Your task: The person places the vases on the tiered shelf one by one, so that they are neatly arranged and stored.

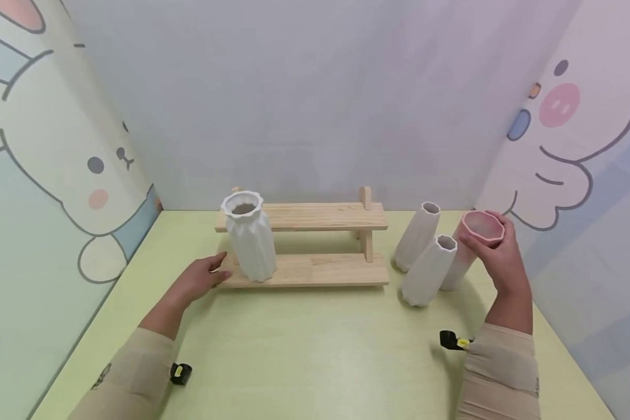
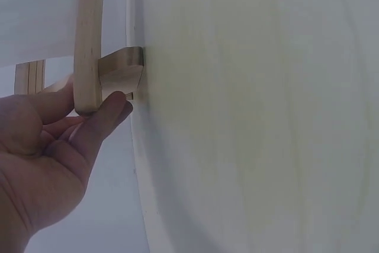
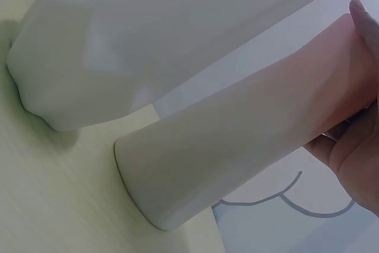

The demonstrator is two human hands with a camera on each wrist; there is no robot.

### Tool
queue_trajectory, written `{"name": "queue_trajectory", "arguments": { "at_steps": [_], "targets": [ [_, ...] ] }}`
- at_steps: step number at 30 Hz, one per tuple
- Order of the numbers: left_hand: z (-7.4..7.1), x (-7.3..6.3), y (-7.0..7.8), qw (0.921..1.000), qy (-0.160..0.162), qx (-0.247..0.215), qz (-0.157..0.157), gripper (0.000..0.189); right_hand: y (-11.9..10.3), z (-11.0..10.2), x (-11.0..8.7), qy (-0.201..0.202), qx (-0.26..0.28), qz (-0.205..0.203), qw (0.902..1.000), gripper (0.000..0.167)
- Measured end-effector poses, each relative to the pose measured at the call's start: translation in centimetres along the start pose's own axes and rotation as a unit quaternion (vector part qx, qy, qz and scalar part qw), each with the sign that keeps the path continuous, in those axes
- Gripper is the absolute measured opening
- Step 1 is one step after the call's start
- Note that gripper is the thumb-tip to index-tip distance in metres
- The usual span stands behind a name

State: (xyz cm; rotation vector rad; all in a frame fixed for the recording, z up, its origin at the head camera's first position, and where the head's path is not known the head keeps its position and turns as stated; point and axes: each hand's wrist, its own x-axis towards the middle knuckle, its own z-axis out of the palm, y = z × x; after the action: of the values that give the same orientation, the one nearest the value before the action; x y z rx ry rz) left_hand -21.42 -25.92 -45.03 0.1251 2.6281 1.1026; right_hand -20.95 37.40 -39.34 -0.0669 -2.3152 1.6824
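A two-tier wooden shelf (image 1: pixel 315 271) stands at the back of the table, and a white pleated vase (image 1: pixel 253 242) rests on its lower board at the left. My left hand (image 1: pixel 202 277) pinches the left end of that lower board; the left wrist view shows thumb and fingers about the board end (image 2: pixel 87 81). On the right, my right hand (image 1: pixel 501 251) grips the upper part of a pink-and-white vase (image 1: pixel 459 262). In the right wrist view this vase's base (image 3: pixel 160 188) appears on or just at the tabletop; I cannot tell which.
Two slim white vases stand left of the pink one, a rear vase (image 1: pixel 417 236) and a front vase (image 1: pixel 429 274). Behind the shelf rises a pale backdrop (image 1: pixel 304 105). Cartoon-printed side panels, one with a rabbit (image 1: pixel 58 134), bound the pale green table (image 1: pixel 304 350).
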Motion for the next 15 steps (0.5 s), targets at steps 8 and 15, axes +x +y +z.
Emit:
{"name": "queue_trajectory", "arguments": {
  "at_steps": [8, 15],
  "targets": [
    [0.0, 0.2, -0.3, 0.9993, 0.0, -0.035, -0.013, 0.072, 0.0, 0.1, 0.0, 0.014, -0.011, 0.003, 0.9998, 0.076],
    [0.1, 0.6, -1.2, 0.9903, -0.012, -0.136, -0.028, 0.074, 0.0, 0.2, 0.1, 0.015, -0.006, 0.0, 0.9999, 0.075]
  ]
}}
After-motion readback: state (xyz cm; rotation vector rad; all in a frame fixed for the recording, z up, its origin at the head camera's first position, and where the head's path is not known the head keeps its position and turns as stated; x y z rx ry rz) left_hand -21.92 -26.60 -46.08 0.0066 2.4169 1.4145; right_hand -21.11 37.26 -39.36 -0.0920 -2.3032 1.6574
